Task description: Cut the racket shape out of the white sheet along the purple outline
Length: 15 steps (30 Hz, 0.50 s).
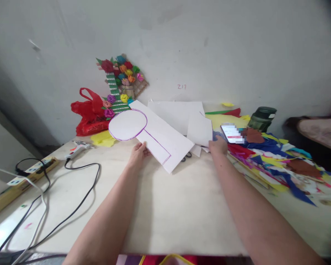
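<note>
Both bare forearms (107,209) stretch forward: left hand (138,154) pinching at eleven o'clock, right hand (218,146) at one, knuckles up.

Soft light (glare lower left)

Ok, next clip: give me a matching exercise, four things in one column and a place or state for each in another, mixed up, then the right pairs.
Things
1. Dark green cylindrical bottle
2. Large white flat sheet with a purple-outlined circle and stem
3. Thin rectangular phone
4. Red crumpled plastic bag

Places and states
A. Screen lit
B. In the grip of the left hand
C. At the back right, beyond part of the pile of multicoloured scraps
D. At the back left, beside the bright paper flowers

Pairs: 1-C, 2-B, 3-A, 4-D
</note>
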Motion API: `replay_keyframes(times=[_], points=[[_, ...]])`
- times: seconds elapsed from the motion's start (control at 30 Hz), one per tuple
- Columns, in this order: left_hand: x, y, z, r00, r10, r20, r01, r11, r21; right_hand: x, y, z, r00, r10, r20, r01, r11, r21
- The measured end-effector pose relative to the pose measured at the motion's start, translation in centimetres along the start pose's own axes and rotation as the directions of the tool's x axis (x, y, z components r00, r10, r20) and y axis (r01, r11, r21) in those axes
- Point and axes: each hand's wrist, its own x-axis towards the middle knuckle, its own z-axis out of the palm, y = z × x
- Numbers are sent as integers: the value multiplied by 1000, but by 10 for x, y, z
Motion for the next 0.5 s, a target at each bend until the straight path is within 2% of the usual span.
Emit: replay_keyframes(times=[0.03,0.07,0.13,0.2,0.3,0.37,0.4,0.5], points=[[1,-1,0,1000,1,-1,-1,1000,6,-4,-4,1,993,-46,-108,30,989,-145],[1,-1,-1,1000,1,-1,-1,1000,11,-8,-8,3,980,-134,-146,94,963,-253],[2,-2,-2,1000,3,-5,-3,1000,13,-16,-18,9,949,-287,-129,236,921,-310],[2,-2,-2,1000,7,-5,-7,1000,8,-23,-26,17,953,-301,-34,276,908,-316],[1,-1,-1,1000,9,-5,-9,1000,-1,-33,-35,29,952,-189,243,247,940,-237],[0,1,0,1000,7,-1,-7,1000,-16,-40,-39,35,896,-90,434,170,974,-148],[0,1,0,1000,10,5,-10,1000,-25,-45,-40,38,851,-45,523,113,989,-98],[-2,3,1,1000,29,11,-29,998,-54,-56,-41,41,669,51,741,-85,996,8]])
